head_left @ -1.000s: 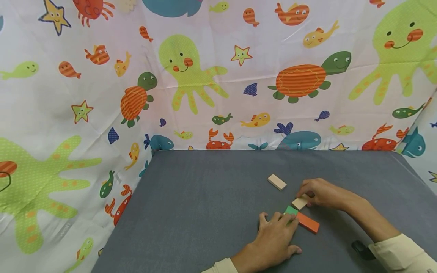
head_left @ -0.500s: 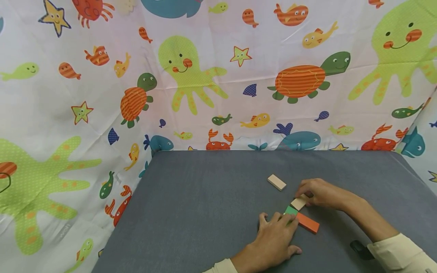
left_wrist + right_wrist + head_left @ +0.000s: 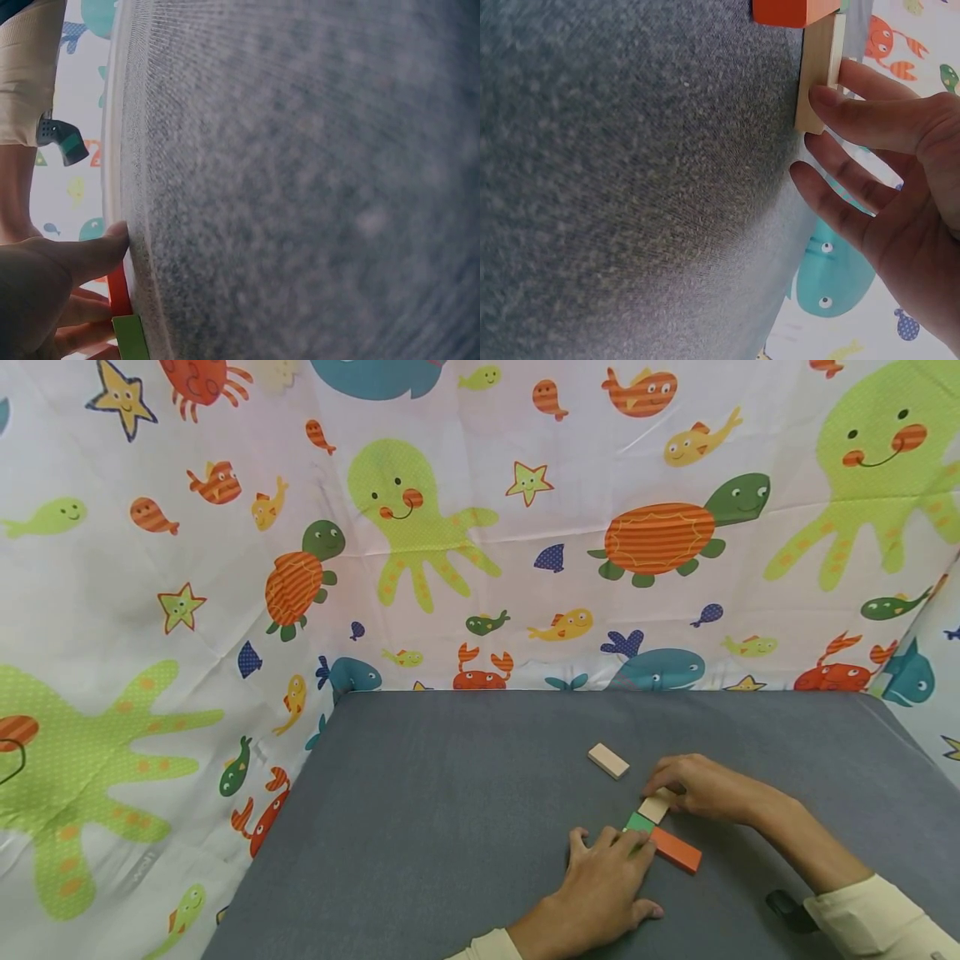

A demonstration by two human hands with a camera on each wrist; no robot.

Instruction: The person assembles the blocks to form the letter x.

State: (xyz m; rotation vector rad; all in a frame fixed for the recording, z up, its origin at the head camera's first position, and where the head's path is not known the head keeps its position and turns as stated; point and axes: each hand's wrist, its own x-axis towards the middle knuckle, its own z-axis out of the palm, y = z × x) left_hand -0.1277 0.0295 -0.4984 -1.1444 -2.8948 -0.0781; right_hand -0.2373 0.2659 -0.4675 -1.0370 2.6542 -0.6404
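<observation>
Steadying side: I am watching the left hand (image 3: 603, 877) resting its fingers, spread apart, on the green block (image 3: 640, 822) beside the orange block (image 3: 677, 850), probably to be stopping that pair from sliding.
Pinching side: The right hand (image 3: 701, 787) is clamping the held plain block (image 3: 654, 809) between thumb and index finger, the others standing apart; gripping toward the outer end seems to be leaving the inner end free.
Held plain block: It is lying on the grey table (image 3: 450, 810), apparently touching the green block; I am not managing to tell whether any gap is showing.
Loose plain block (image 3: 608, 761): It is lying farther out, apart from both hands, presumably keeping clear of the work.
</observation>
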